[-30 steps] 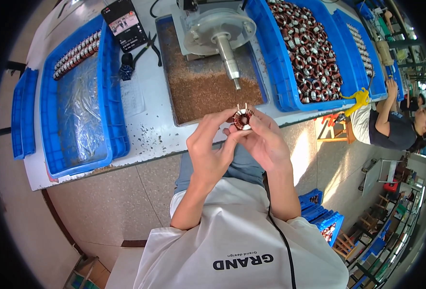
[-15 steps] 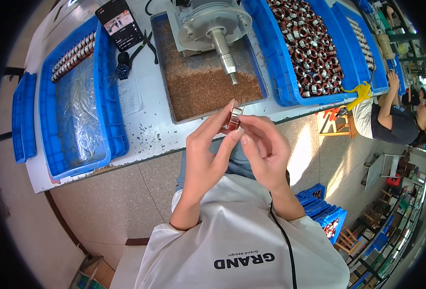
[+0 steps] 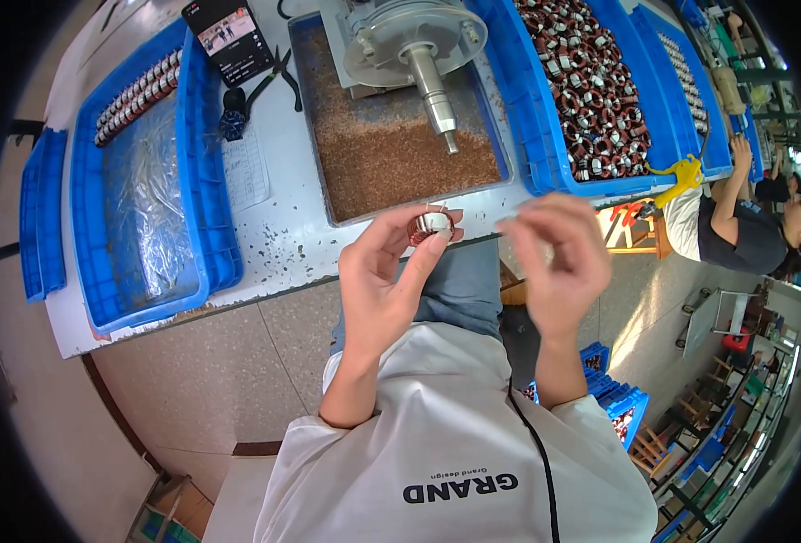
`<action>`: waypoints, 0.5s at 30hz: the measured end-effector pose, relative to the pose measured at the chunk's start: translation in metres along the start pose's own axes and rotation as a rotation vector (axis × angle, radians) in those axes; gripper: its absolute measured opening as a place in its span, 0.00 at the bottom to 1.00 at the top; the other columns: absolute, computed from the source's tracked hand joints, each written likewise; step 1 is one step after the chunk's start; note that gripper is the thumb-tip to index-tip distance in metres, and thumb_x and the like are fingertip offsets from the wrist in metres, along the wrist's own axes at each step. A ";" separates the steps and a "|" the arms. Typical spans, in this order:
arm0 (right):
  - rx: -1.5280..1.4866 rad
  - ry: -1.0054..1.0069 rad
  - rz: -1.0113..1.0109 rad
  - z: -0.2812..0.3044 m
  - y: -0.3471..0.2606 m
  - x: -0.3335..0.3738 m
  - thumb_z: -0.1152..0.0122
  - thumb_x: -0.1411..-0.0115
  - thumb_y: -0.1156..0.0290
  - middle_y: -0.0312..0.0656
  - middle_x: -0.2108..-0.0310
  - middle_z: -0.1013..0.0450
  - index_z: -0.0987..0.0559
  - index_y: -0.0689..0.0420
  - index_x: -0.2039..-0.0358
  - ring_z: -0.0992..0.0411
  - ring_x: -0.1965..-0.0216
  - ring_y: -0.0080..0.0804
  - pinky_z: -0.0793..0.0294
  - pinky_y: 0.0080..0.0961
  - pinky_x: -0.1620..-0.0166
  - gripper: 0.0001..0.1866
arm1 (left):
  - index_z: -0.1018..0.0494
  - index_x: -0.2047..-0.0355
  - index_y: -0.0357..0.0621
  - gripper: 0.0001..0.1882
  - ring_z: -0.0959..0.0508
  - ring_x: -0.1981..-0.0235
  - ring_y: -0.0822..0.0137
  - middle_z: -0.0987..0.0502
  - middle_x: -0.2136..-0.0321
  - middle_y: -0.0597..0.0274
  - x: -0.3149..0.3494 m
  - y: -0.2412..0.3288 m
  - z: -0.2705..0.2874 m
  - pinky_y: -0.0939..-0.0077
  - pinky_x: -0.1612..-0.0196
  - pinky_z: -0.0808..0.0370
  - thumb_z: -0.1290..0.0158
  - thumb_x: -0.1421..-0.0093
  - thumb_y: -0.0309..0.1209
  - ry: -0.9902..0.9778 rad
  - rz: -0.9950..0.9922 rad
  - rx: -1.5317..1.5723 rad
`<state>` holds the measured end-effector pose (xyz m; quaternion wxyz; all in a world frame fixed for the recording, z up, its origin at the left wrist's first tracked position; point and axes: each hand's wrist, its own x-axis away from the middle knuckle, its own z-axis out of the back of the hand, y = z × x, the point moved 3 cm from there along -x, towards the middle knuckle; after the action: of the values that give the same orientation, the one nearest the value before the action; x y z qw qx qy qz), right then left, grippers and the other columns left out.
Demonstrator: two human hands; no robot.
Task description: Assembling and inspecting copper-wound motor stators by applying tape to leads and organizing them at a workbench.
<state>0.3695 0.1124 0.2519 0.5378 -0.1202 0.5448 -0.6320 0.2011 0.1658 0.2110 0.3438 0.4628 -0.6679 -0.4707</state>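
Observation:
My left hand [image 3: 378, 290] pinches a small ring-shaped coil [image 3: 433, 226] between thumb and fingers, just past the table's front edge. The coil is wound in reddish-brown copper wire, with a whitish band and a thin wire end sticking up. My right hand [image 3: 563, 258] is apart from it, to the right, blurred by motion. Its thumb and fingers look loosely apart, and nothing shows in them. Beyond the hands, a machine with a metal spindle [image 3: 437, 104] and a clear round guard points down over a tray [image 3: 400, 167] strewn with brown wire scraps.
A blue crate [image 3: 224, 240] on the left holds coils in rows and plastic film. Another blue crate [image 3: 545, 154] on the right holds heaped coils. A phone [image 3: 228, 41], pliers [image 3: 278, 77], a watch [image 3: 233, 113] and a yellow tool [image 3: 677, 181] lie about. A co-worker [image 3: 740, 222] sits at right.
My right hand has let go of the coil and swung away to the right. The coil has turned in my left hand, which stays near the same place.

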 end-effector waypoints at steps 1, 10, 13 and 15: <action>-0.003 0.059 -0.015 0.006 0.008 -0.009 0.28 0.48 0.83 0.39 0.62 0.20 0.15 0.59 0.63 0.26 0.67 0.25 0.28 0.19 0.65 0.11 | 0.25 0.48 0.29 0.16 0.16 0.60 0.59 0.17 0.56 0.43 -0.001 0.002 -0.001 0.72 0.51 0.19 0.44 0.37 0.19 0.007 -0.001 0.020; 0.408 0.059 -0.159 0.034 0.089 -0.079 0.34 0.35 0.66 0.37 0.66 0.17 0.14 0.58 0.57 0.23 0.69 0.24 0.23 0.20 0.65 0.11 | 0.25 0.50 0.30 0.14 0.14 0.63 0.56 0.16 0.61 0.41 -0.001 0.001 -0.004 0.71 0.54 0.18 0.44 0.36 0.19 -0.010 0.079 0.135; 0.494 0.038 -0.179 0.037 0.095 -0.079 0.35 0.34 0.62 0.37 0.68 0.17 0.13 0.57 0.58 0.23 0.71 0.24 0.25 0.19 0.67 0.12 | 0.24 0.51 0.30 0.14 0.14 0.63 0.56 0.16 0.62 0.41 -0.001 0.000 -0.001 0.71 0.55 0.18 0.44 0.36 0.20 -0.069 0.117 0.240; 0.508 0.036 -0.202 0.038 0.096 -0.079 0.36 0.33 0.61 0.36 0.68 0.16 0.13 0.56 0.58 0.24 0.71 0.23 0.26 0.19 0.68 0.13 | 0.24 0.51 0.30 0.13 0.14 0.63 0.56 0.16 0.62 0.41 -0.002 -0.001 -0.002 0.71 0.56 0.18 0.45 0.36 0.20 -0.090 0.133 0.272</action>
<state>0.4807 0.1719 0.2221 0.4750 -0.0239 0.3637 -0.8009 0.2038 0.1669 0.2111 0.2779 0.4385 -0.7694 -0.3723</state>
